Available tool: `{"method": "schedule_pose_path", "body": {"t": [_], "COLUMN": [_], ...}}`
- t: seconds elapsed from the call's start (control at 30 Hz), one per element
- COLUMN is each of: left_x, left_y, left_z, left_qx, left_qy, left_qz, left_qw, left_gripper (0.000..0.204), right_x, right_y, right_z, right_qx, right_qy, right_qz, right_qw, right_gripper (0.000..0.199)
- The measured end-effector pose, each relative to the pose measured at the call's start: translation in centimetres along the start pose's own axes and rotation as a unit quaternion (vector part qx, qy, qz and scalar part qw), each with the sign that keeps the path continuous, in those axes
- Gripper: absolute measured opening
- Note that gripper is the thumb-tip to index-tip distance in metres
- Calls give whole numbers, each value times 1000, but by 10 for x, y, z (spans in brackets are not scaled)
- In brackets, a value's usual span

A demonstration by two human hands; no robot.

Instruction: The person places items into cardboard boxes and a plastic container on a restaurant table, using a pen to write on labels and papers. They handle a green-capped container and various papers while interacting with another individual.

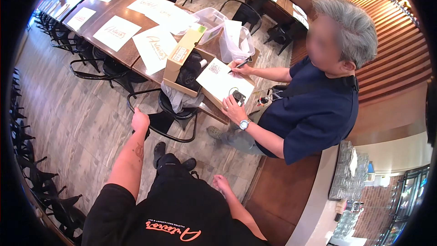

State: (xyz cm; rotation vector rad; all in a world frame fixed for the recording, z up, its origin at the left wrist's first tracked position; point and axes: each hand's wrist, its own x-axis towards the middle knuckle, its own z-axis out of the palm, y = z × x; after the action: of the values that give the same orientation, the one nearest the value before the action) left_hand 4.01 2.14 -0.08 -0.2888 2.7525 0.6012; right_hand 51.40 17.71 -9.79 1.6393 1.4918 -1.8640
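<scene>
My left hand [140, 120] is closed round the back rail of a black metal chair [180, 140], which stands at the near end of a long brown table [124, 52]. A grey cloth or bag [175, 98] lies on the chair. Low on the right, my right hand [221, 183] hangs by my side with its fingers curled and nothing visible in them. Across from me a person [314, 105] in a dark blue shirt holds a pen [243, 64] over a white sheet [226, 82], their other hand on a small black device [238, 96].
An open cardboard box [178, 59] with dark things inside stands at the table's end, near clear plastic bins [234, 43]. White printed placemats [117, 32] lie along the table. Black chairs [93, 75] line its near side. A counter with stacked glasses [350, 168] runs along the right.
</scene>
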Motion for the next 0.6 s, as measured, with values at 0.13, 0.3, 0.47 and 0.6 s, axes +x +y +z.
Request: {"method": "schedule_pose_path", "body": {"t": [0.13,0.3,0.47,0.6], "left_x": [0,-3,0,3], "left_y": [-2,-1,-3,-7], "left_z": [0,-2,0,3], "left_qx": [2,-5,9,-2], "left_qy": [-3,3,-4,-10], "left_qz": [8,5,11,3], "left_qw": [1000,1000,1000,1000], "left_gripper": [29,26,29,30], "right_x": [-1,4,0,1], "right_y": [-1,3,-3,-1], "right_z": [0,-3,-1,-3], "right_qx": [-8,5,-15,-7], "right_qy": [5,-11,1,-9], "right_qz": [-3,-12,-3,-6], "right_qw": [1000,1000,1000,1000], "right_gripper": [28,27,26,27]}}
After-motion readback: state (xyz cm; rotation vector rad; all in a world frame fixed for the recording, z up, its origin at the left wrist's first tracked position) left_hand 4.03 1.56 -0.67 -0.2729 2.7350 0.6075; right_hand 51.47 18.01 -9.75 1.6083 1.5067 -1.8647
